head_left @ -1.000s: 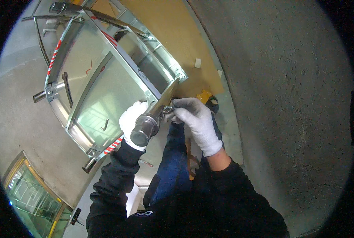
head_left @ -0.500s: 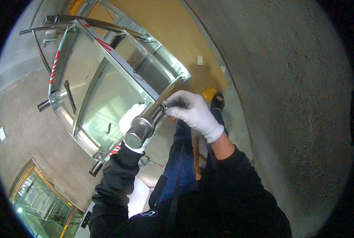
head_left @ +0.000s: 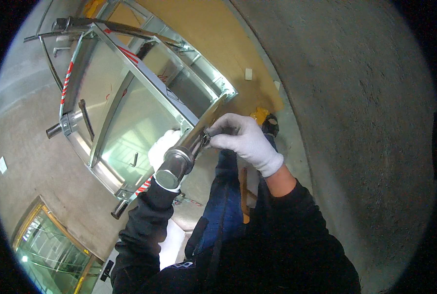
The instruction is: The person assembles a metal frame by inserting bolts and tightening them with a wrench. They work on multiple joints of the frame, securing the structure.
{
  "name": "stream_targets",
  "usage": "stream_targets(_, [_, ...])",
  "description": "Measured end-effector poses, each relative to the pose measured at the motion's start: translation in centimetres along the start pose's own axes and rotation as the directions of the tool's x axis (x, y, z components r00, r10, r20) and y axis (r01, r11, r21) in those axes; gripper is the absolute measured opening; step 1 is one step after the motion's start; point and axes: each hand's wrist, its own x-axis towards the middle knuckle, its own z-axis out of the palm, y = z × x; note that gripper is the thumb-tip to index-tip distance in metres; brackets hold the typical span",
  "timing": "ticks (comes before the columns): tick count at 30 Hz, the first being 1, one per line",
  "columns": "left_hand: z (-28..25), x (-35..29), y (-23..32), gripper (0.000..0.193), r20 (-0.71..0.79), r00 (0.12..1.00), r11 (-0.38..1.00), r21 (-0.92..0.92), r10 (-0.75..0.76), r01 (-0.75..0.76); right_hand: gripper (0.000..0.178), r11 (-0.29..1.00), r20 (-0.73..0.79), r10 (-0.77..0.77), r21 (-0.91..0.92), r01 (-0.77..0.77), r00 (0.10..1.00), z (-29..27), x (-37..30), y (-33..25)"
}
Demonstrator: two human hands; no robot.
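A round metal post (head_left: 178, 156) with a collar and a flat end cap points toward me at the corner of a metal frame (head_left: 145, 76). My right hand (head_left: 245, 142), in a white glove, is closed in a pinch at the post's right side. Between thumb and forefinger sits a small dark metal piece (head_left: 207, 137) against the post; its exact kind is too small to tell. Behind the post's left side is my left hand (head_left: 160, 151), also in a white glove. The post hides most of its fingers, so their grip does not show.
On the frame's shiny sheet panel (head_left: 135, 127) lie a wrench (head_left: 86, 120) and a small bolt-like piece (head_left: 135, 159). A tan board (head_left: 228, 44) lies beyond the frame. A rough grey concrete surface (head_left: 360, 122) fills the right, and a yellow-edged glazed opening (head_left: 52, 250) is at lower left.
The view has shifted slightly, with frame and hands a little further right. My right hand stays pinched at the post's side, its fingers slightly turned. My left hand remains behind the post.
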Motion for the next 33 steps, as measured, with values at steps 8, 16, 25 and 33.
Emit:
stream_targets(8, [1.9,0.5,-1.6,0.030,-0.135,0.982,0.978,0.178,0.130,-0.105,0.026,0.965,0.091,0.070,0.245,-0.091,0.993,-2.3,0.3,1.2])
stream_targets(16, [0.2,0.5,0.2,0.033,0.025,1.000,0.993,0.114,0.006,-0.009,0.023,0.797,-0.032,-0.316,-0.552,0.247,0.948,-0.7,-0.4,0.4])
stream_targets(25, [0.6,0.0,-0.8,0.033,-0.056,0.998,1.000,0.017,0.009,-0.008,0.020,0.672,0.016,-0.523,-0.607,0.424,0.852,-0.2,-0.5,1.4])
stream_targets(33, [1.0,0.2,-0.8,0.035,-0.107,0.992,0.997,-0.005,0.074,-0.075,0.021,0.541,0.077,-0.604,-0.691,0.479,0.793,0.4,-0.1,2.0])
